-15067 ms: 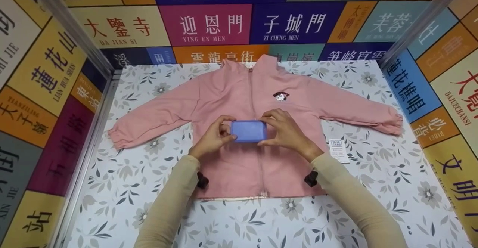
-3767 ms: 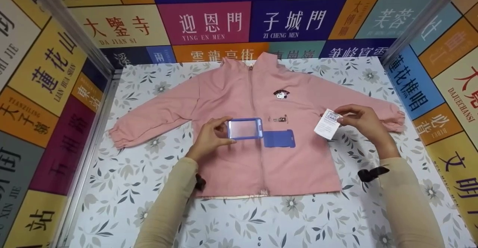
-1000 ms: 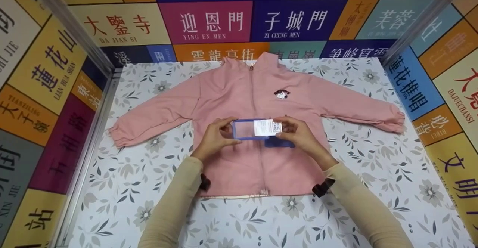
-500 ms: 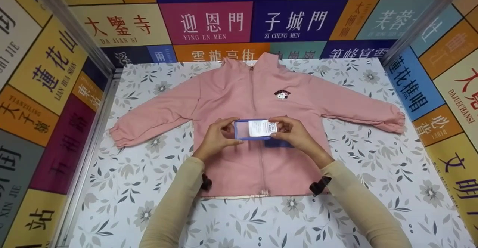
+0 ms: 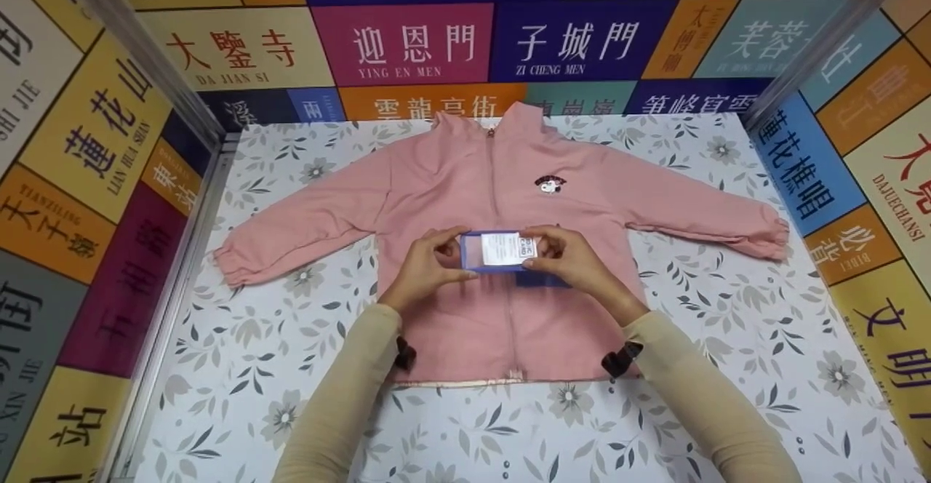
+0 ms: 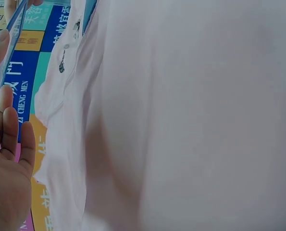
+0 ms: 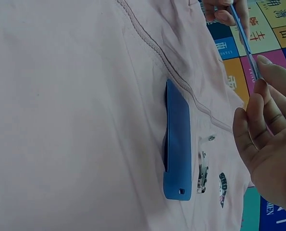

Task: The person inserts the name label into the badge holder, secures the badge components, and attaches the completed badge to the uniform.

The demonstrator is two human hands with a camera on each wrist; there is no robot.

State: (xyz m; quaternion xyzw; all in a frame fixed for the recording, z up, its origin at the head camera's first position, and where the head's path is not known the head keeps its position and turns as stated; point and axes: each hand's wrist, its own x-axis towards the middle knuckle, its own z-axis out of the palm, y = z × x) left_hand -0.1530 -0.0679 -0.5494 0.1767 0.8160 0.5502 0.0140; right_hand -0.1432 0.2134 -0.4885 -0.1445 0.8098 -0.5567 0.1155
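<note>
Above the middle of a pink jacket, my left hand pinches the left end of a clear card holder with a blue frame. A white printed card overlaps most of the holder, leaving a see-through strip at its left. The thumb and fingers of my right hand pinch the card at the holder's right end. In the right wrist view the holder shows edge-on between both hands. A flat blue cover with a small slot lies on the jacket, partly hidden by my right hand in the head view.
A small metal clip lies on the jacket near its dark embroidered patch. The jacket's sleeves spread to both sides on a leaf-patterned table. Panels with printed signs stand at the back and sides.
First both hands held a blue rectangle; later the blue cover lay on the jacket and my right hand lifted the card. Over the last second the card has slid left along the holder.
</note>
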